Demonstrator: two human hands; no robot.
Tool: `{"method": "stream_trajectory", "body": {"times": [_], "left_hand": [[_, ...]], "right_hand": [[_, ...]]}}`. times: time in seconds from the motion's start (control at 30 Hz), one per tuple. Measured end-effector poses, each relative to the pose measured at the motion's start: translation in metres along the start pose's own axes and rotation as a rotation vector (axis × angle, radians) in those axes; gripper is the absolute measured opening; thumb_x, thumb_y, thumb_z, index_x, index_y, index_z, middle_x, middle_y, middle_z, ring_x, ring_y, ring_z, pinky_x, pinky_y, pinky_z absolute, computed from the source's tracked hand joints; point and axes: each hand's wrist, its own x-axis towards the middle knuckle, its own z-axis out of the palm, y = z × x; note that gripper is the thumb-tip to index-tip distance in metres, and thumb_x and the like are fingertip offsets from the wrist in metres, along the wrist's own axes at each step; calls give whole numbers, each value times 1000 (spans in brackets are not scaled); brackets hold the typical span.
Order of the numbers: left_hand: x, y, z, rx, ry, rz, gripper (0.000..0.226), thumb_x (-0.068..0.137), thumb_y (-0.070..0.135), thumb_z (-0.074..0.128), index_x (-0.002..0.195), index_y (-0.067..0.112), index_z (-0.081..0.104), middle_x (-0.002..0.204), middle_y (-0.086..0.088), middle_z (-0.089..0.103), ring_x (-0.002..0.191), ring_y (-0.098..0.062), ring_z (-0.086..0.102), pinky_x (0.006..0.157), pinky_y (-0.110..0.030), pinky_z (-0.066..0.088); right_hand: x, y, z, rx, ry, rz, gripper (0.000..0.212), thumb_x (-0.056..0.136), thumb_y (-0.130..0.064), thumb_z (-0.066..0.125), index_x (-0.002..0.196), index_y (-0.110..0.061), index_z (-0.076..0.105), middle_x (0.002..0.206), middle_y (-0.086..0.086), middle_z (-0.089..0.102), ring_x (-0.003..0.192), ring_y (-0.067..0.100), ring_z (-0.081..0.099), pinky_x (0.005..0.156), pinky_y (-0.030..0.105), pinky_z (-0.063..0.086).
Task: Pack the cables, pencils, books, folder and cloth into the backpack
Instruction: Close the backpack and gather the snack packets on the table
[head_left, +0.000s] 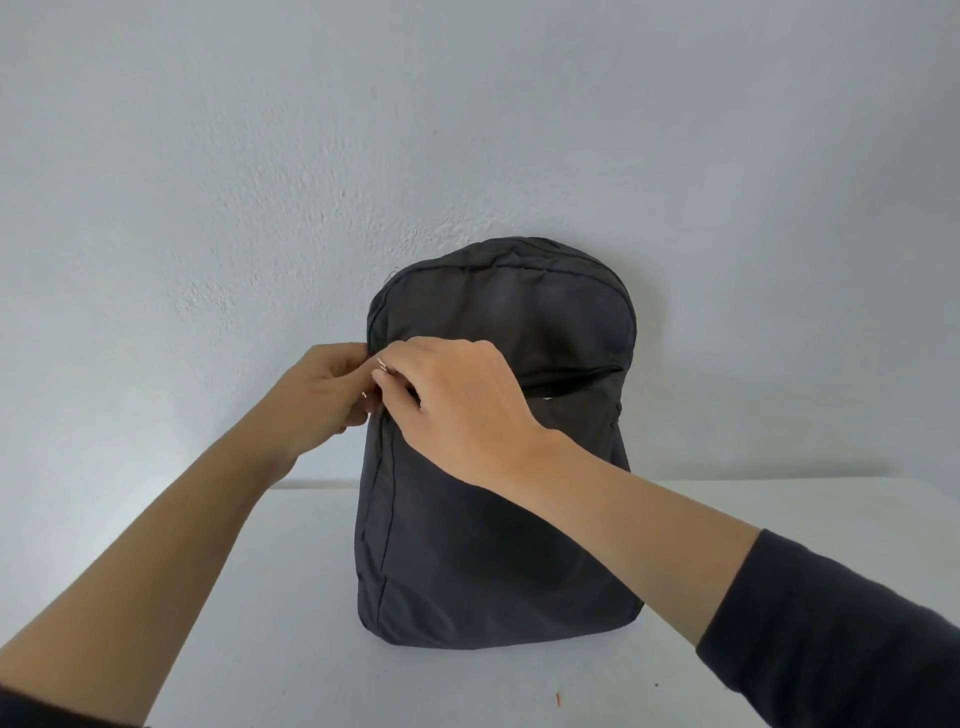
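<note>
A dark grey backpack (498, 519) stands upright on the white table (270, 597), leaning against the wall. Its front pocket zip (576, 382) gapes open across the right half, with a sliver of something white inside. My left hand (317, 395) grips the backpack's left edge at the zip's end. My right hand (457, 405) reaches across the front and pinches at the same spot, where a small metal ring, probably the zip pull (382, 365), shows between the fingers. No cables, pencils, books, folder or cloth are in view.
A plain pale wall (467, 130) rises directly behind the backpack. A tiny red scrap (558, 700) lies near the table's front edge.
</note>
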Motion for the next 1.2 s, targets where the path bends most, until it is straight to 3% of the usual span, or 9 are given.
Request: {"method": "stream_trajectory", "body": {"times": [0.17, 0.3, 0.4, 0.53, 0.67, 0.77, 0.87, 0.97, 1.2], "left_hand": [[1, -3, 8, -44, 141, 27, 44, 107, 31, 52, 67, 11, 48, 60, 1, 43, 47, -4, 35, 48, -9, 34], [3, -5, 12, 29, 211, 59, 45, 106, 34, 52, 67, 12, 48, 57, 8, 44, 55, -8, 39, 63, -24, 39], [5, -7, 10, 64, 230, 50, 48, 105, 37, 53, 71, 5, 50, 58, 6, 47, 62, -13, 43, 71, -33, 43], [3, -13, 10, 103, 256, 27, 50, 105, 41, 52, 76, 0, 51, 59, 4, 48, 64, -16, 45, 74, -36, 45], [3, -10, 14, 306, 366, 43, 49, 103, 44, 55, 71, 6, 52, 60, 6, 51, 59, -18, 45, 69, -32, 40], [-3, 4, 30, 492, 556, 356, 29, 100, 38, 63, 77, 21, 59, 73, 8, 58, 65, -14, 53, 65, -34, 44], [-9, 11, 57, 720, 386, 632, 27, 102, 42, 57, 106, 20, 71, 95, 6, 63, 85, -16, 57, 72, -33, 51], [2, 9, 60, 870, 315, 694, 40, 104, 46, 48, 113, 20, 76, 96, 7, 68, 84, -19, 50, 70, -36, 49], [-3, 13, 50, 793, 302, 759, 23, 102, 29, 58, 94, 15, 73, 90, 5, 65, 80, -16, 58, 71, -33, 50]], "right_hand": [[-10, 16, -4, 222, 0, 113, 16, 99, -12, 60, 84, -11, 55, 77, -3, 54, 64, 20, 52, 58, 41, 48], [-9, 27, -21, 185, -30, 231, 17, 95, -22, 67, 81, -21, 58, 72, -10, 56, 77, 7, 51, 63, 34, 48], [-8, 35, -31, 207, -100, 327, 19, 94, -23, 69, 77, -21, 59, 64, -13, 57, 67, 7, 54, 63, 32, 48], [-22, 51, -36, 333, -123, 478, 20, 94, -16, 67, 77, -13, 57, 61, -9, 57, 56, 9, 53, 63, 33, 47], [-33, 67, -48, 420, -116, 600, 17, 97, -14, 63, 82, -8, 57, 70, 4, 64, 73, 24, 66, 75, 44, 54], [-34, 62, -50, 317, -80, 487, 18, 98, -18, 62, 82, -12, 56, 69, -1, 60, 65, 17, 56, 68, 40, 50], [-33, 55, -47, 217, 7, 301, 19, 97, -15, 62, 81, -13, 52, 66, -10, 46, 64, 17, 49, 63, 44, 47], [-36, 61, -43, 164, 46, 209, 18, 98, -12, 60, 83, -12, 51, 69, -16, 38, 62, 15, 44, 61, 45, 47], [-53, 83, -57, 117, 79, 124, 17, 97, -15, 60, 81, -14, 55, 73, -16, 40, 61, 16, 46, 59, 38, 44]]}}
